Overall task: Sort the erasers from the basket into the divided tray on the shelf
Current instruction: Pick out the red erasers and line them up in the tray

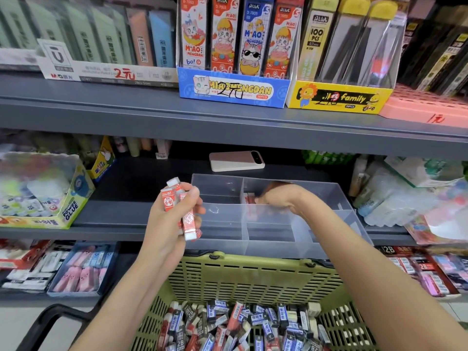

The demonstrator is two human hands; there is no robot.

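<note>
My left hand [172, 219] grips a bunch of red-sleeved erasers [181, 207] just left of the clear divided tray [278, 247] on the middle shelf. My right hand [276, 198] reaches down into a back compartment of the tray, its fingers hidden behind the tray wall. Red erasers [249, 197] lie in that compartment by the fingertips. Whether the right hand holds one cannot be seen. The olive-green basket [243, 277] below the tray holds a heap of red, blue and black-sleeved erasers [248, 325].
A pink phone [236, 160] lies on the shelf behind the tray. A glue display box [48, 193] stands at the left, plastic packets [415, 196] at the right. Pencil-lead boxes [233, 89] fill the upper shelf. Eraser trays [81, 269] sit on the shelf below.
</note>
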